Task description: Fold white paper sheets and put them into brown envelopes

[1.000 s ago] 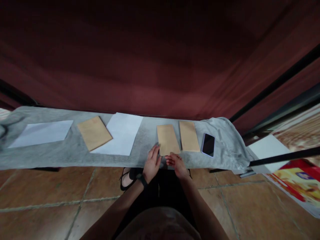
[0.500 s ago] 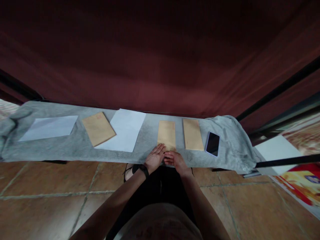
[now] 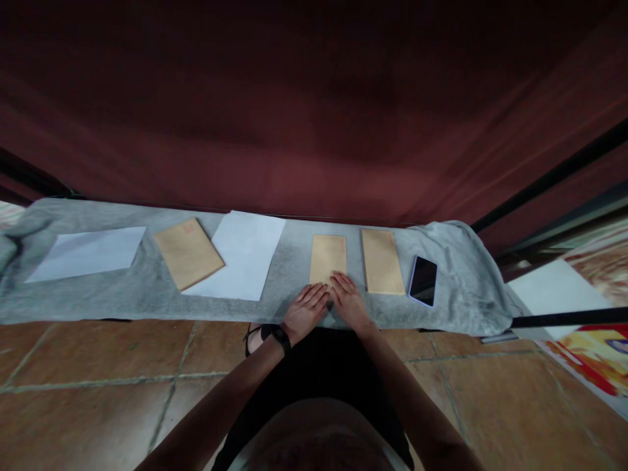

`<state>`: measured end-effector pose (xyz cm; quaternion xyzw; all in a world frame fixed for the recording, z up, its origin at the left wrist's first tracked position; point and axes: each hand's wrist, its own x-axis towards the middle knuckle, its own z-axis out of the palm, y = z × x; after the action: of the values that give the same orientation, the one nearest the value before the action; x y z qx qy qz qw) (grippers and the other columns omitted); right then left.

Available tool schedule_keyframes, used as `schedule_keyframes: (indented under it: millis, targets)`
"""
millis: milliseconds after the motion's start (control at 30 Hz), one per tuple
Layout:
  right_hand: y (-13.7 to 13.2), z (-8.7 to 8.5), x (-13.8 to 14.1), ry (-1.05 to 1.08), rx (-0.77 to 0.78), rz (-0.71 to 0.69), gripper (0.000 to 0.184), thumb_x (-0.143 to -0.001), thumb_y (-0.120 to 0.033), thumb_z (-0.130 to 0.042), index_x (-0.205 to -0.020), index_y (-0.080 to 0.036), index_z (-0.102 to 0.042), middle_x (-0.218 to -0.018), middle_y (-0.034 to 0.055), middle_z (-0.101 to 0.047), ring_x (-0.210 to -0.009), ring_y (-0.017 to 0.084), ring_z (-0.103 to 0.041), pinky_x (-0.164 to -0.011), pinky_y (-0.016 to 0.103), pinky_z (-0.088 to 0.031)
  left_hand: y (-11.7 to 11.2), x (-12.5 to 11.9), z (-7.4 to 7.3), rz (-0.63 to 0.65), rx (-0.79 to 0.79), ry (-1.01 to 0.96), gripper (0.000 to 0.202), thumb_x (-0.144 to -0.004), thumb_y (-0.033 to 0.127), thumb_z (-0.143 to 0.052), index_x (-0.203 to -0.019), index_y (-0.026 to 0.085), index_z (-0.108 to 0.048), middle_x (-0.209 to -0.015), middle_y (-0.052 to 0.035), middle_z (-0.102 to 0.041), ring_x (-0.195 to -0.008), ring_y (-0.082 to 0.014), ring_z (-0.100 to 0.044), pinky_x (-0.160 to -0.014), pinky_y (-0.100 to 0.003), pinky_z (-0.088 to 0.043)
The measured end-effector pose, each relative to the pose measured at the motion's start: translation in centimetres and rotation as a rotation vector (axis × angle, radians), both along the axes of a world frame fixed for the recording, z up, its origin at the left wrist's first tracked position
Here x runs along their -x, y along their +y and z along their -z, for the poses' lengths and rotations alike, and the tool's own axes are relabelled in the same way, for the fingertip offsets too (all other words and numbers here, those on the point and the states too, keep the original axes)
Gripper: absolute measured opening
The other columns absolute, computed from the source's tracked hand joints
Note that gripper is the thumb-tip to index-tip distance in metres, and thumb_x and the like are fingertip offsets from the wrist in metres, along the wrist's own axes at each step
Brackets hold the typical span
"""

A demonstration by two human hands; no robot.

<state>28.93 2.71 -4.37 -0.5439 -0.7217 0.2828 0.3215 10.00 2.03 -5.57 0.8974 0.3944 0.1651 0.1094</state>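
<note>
A brown paper envelope (image 3: 328, 256) lies upright on the grey cloth in front of me, with small red print near its top right. My left hand (image 3: 306, 311) rests flat on its lower left edge, fingers stretched out. On the lower right part of the same envelope lies my right hand (image 3: 349, 302), also flat with its fingers extended. The two hands nearly meet and hide the envelope's bottom end. Just right of them is a stack of brown envelopes (image 3: 383, 263), which neither hand touches.
A phone (image 3: 422, 281) lies right of the stack. To the left are a larger brown envelope pile (image 3: 189, 254), partly over white paper sheets (image 3: 245, 252), and another white sheet (image 3: 88, 252). The narrow grey-covered bench (image 3: 147, 304) backs onto a dark red curtain (image 3: 294, 163).
My right hand has uncurled and moved up onto the envelope, now lying flat. My left hand stays on the envelope's lower edge. The view has shifted slightly.
</note>
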Motion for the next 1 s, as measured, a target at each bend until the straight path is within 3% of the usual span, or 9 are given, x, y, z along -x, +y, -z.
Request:
schedule_keyframes:
  millis: [200, 333, 433, 567, 767, 1000]
  targets:
    - [1.5, 0.9, 0.7, -0.250, -0.085, 0.011, 0.044, -0.101, -0.023, -0.041, -0.144, -0.018, -0.052, -0.153, 0.0119, -0.048, -0.145, 0.024, -0.040, -0.124, 0.048, -0.021, 0.3, 0.3, 0.2, 0.081, -0.015, 0.033, 0.051, -0.101, 0.038, -0.041, -0.145, 0.011, -0.048, -0.152, -0.0158, -0.047, -0.147, -0.0239, -0.036, -0.124, -0.043, -0.025]
    - [4.3, 1.3, 1.5, -0.488, -0.167, -0.106, 0.045, -0.104, -0.030, -0.040, -0.146, -0.020, -0.049, -0.159, 0.0085, -0.039, -0.148, 0.024, -0.034, -0.123, 0.047, -0.026, 0.0, 0.2, 0.0, 0.118, -0.052, 0.155, 0.052, -0.101, 0.047, -0.040, -0.141, 0.015, -0.053, -0.150, -0.0128, -0.051, -0.147, -0.0256, -0.035, -0.125, -0.044, -0.021]
    - [6.9, 1.7, 1.7, -0.598, -0.171, -0.086, 0.046, -0.105, -0.034, -0.037, -0.149, -0.024, -0.046, -0.161, 0.0062, -0.035, -0.148, 0.026, -0.032, -0.123, 0.050, -0.024, 0.1, 0.2, -0.1, 0.138, -0.064, 0.203, 0.054, -0.101, 0.050, -0.040, -0.147, 0.022, -0.047, -0.155, -0.0094, -0.045, -0.149, -0.0256, -0.030, -0.125, -0.044, -0.018]
    - [10.2, 1.8, 1.7, -0.653, -0.145, -0.080, 0.049, -0.105, -0.037, -0.036, -0.153, -0.024, -0.039, -0.164, 0.0071, -0.028, -0.150, 0.027, -0.028, -0.123, 0.051, -0.021, 0.4, 0.2, -0.2, 0.164, -0.058, 0.218, 0.057, -0.101, 0.051, -0.040, -0.153, 0.028, -0.038, -0.163, -0.0068, -0.032, -0.151, -0.0244, -0.025, -0.124, -0.044, -0.017]
    - [14.0, 1.8, 2.1, -0.671, -0.066, 0.046, 0.053, -0.105, -0.038, -0.034, -0.155, -0.021, -0.034, -0.165, 0.0121, -0.023, -0.151, 0.028, -0.024, -0.123, 0.051, -0.016, 0.5, 0.2, -0.4, 0.190, -0.021, 0.213, 0.059, -0.101, 0.051, -0.040, -0.154, 0.026, -0.035, -0.164, -0.0069, -0.028, -0.152, -0.0259, -0.023, -0.124, -0.045, -0.016]
    - [15.9, 2.1, 2.6, -0.674, -0.055, 0.144, 0.056, -0.104, -0.041, -0.034, -0.156, -0.020, -0.031, -0.165, 0.0141, -0.023, -0.151, 0.032, -0.023, -0.122, 0.054, -0.016, 0.5, 0.3, -0.2, 0.194, -0.004, 0.213, 0.060, -0.101, 0.052, -0.038, -0.155, 0.027, -0.033, -0.165, -0.0068, -0.025, -0.152, -0.0272, -0.021, -0.124, -0.047, -0.016]
